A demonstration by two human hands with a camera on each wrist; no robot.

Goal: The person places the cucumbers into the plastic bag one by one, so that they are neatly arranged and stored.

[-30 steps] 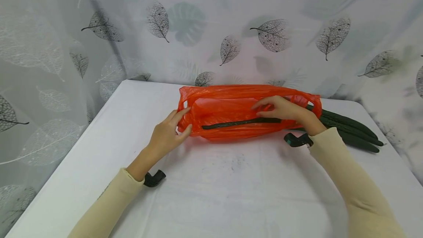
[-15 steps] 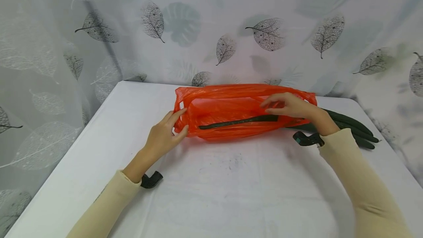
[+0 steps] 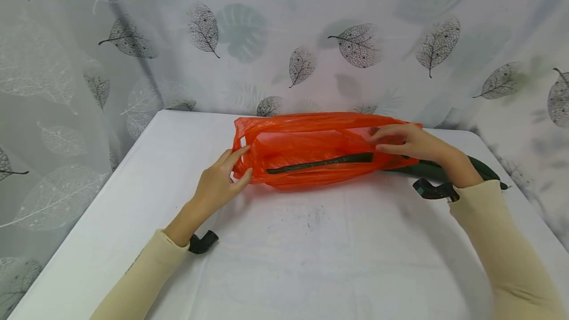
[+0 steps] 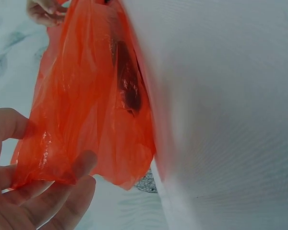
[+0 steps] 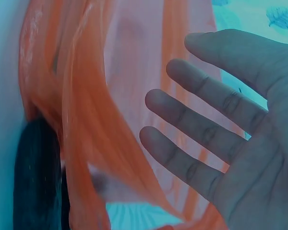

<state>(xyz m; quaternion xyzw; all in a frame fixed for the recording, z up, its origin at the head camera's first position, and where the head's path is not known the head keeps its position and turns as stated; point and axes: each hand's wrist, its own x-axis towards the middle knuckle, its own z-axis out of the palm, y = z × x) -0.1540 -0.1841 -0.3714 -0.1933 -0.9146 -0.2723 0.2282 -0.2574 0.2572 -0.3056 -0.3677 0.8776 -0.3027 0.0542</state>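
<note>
An orange-red plastic bag (image 3: 293,180) lies on its side across the far part of the table, its mouth spread toward me. Inside it runs a long dark green cucumber (image 3: 320,163), which shows darkly through the film in the left wrist view. My left hand (image 3: 217,181) holds the bag's left end, fingers and thumb around its handle edge. At the bag's right end, my right hand (image 3: 413,142) has its fingers extended and apart, grasping nothing. Other cucumbers (image 3: 486,169) stick out to the right, partly hidden beneath the right forearm; one dark end (image 5: 36,177) appears beside the bag.
A white cloth covers the table (image 3: 306,260). A leaf-printed curtain (image 3: 275,43) hangs behind the table and along its left side. Dark wrist-worn cameras (image 3: 431,189) sit below each wrist.
My right hand has moved right along the bag, covering more of the cucumbers outside. My left hand keeps its hold on the left end. The whole view has shifted slightly.
</note>
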